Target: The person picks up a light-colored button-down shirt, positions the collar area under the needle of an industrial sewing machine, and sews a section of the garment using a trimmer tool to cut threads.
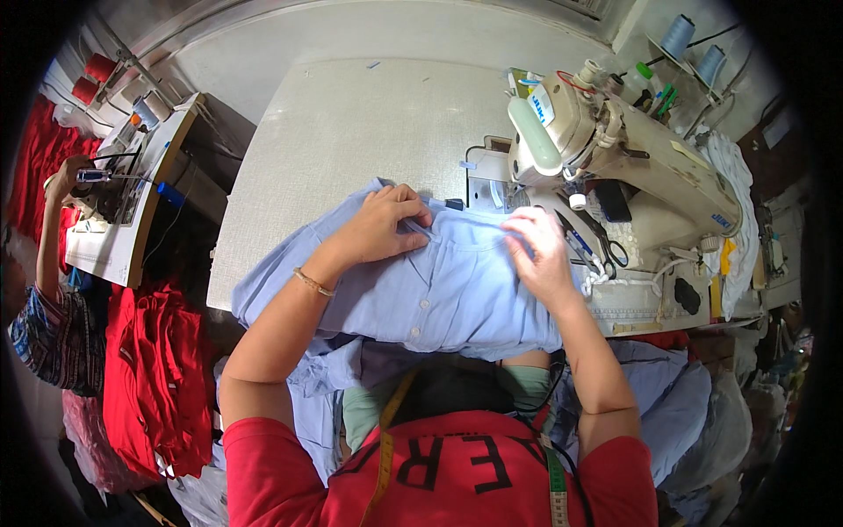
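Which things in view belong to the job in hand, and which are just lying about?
Belong to the job, it seems:
blue garment, left hand and right hand on it
sewing machine, beside it

Lying about, apparently:
scissors, near the machine
white cord
red garments, far left

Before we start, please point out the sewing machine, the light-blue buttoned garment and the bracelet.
Sewing machine point(663, 160), head view: side of its arm.
Light-blue buttoned garment point(452, 285), head view: fabric of its front.
Bracelet point(313, 282), head view: middle of its band.
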{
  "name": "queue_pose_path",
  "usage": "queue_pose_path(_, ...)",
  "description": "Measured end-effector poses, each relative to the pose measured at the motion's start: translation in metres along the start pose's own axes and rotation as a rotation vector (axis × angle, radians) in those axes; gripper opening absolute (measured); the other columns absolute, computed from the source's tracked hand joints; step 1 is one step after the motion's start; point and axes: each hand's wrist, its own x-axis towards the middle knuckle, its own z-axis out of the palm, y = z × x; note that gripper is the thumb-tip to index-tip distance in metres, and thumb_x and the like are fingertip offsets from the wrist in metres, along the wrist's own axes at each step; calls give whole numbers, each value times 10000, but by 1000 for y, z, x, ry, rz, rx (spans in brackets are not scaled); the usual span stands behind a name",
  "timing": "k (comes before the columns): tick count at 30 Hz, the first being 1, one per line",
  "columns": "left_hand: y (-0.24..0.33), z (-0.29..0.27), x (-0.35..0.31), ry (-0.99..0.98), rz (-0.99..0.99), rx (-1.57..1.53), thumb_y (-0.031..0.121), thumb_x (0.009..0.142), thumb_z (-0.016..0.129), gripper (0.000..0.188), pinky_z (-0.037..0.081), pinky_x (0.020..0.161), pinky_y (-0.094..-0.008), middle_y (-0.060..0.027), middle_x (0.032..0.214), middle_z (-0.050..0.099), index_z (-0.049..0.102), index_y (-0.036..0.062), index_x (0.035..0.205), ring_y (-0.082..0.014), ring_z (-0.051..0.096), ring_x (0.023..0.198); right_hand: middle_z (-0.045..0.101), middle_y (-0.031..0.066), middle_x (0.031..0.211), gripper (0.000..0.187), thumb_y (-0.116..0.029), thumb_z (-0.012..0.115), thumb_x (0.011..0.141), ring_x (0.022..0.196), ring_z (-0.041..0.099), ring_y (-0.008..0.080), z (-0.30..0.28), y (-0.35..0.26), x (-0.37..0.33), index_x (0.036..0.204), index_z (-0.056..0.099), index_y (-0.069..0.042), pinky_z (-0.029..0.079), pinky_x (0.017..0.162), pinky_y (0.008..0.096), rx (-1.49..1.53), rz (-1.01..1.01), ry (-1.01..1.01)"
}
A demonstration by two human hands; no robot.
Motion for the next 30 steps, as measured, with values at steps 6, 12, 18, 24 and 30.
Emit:
queue_pose_path(6, 0, 0, -2, 12, 14, -3, 182, 688, 734, 274, 338, 908, -360, -52, 1014, 534, 637, 113, 935, -228, 493, 998, 575, 73, 804, 210, -187, 681, 734, 835, 551, 252, 32, -21, 8, 885, 605, -64, 392, 820, 363, 85, 61, -227)
queue_pose_path(12, 13, -9, -11, 55, 67, 102, 149, 680, 752, 366, 351, 933, -379, -74, 1091, 527, 606, 93, 1011, -262, 490, 1043, 565, 50, 763, 227, -205, 680, 724, 784, 552, 228, 34, -25, 22, 910, 612, -93, 356, 768, 351, 108, 219, -455)
queue_pose_path(18, 63, 5, -61, 4, 81, 158, 172, 709, 710, 393, 400, 899, -382, -139, 1126, 526, 583, 35, 1055, -315, 502, 1030, 566, 47, 719, 165, -210, 668, 738, 703, 559, 214, 42, -25, 22, 835, 624, -83, 347, 731, 349, 136, 263, -432)
queue_pose_path(24, 81, 41, -84, 221, 62, 356, 158, 735, 679, 373, 378, 941, -422, -107, 1175, 530, 585, 35, 1075, -288, 501, 1064, 568, 44, 711, 146, -216, 653, 752, 679, 558, 204, 51, -24, 26, 800, 620, -82, 338, 711, 354, 209, 296, -419)
queue_pose_path(30, 79, 45, -83, 253, 104, 294, 136, 743, 677, 314, 395, 922, -411, -77, 1087, 578, 607, 36, 1032, -264, 517, 1034, 553, 35, 675, 126, -196, 624, 755, 653, 546, 214, 63, -31, 26, 749, 580, -78, 321, 683, 369, 162, 294, -348)
